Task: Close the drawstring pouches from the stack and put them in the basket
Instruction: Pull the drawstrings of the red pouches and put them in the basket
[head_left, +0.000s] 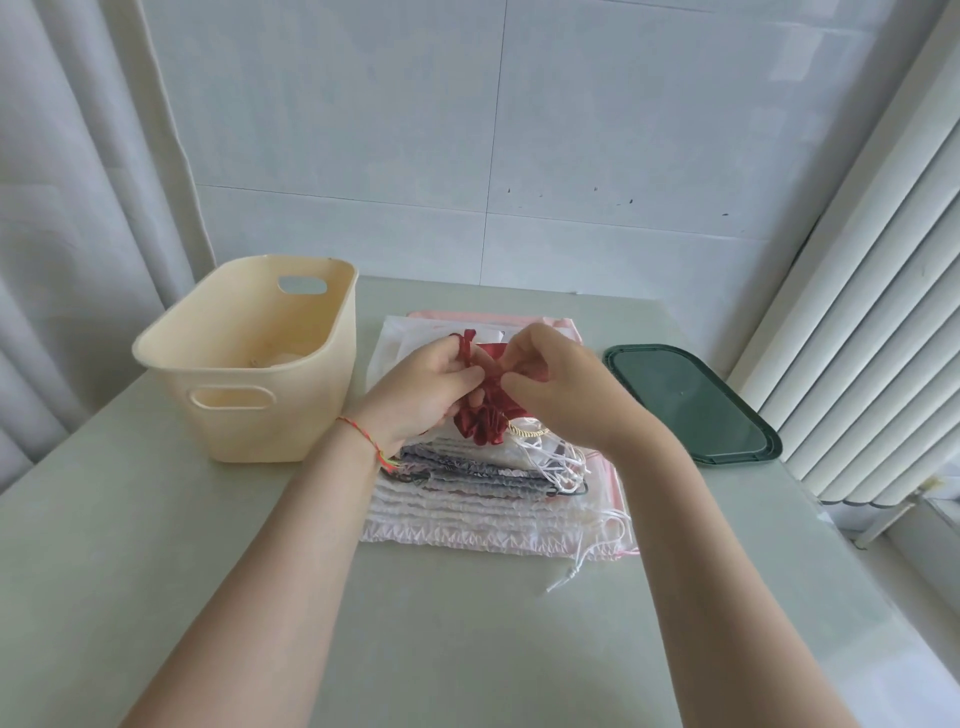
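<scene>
Head view, frame centre: soft, light red pouch (480, 415) pinched by both hands (415, 395) (561, 389); best gripped at the cords.

the scene is evenly lit by soft daylight; faint shadows are cast on the table (467, 649); edges are bowed by wide-angle distortion.

Gathered red pouch (480, 415) above stack (483, 499)
</scene>
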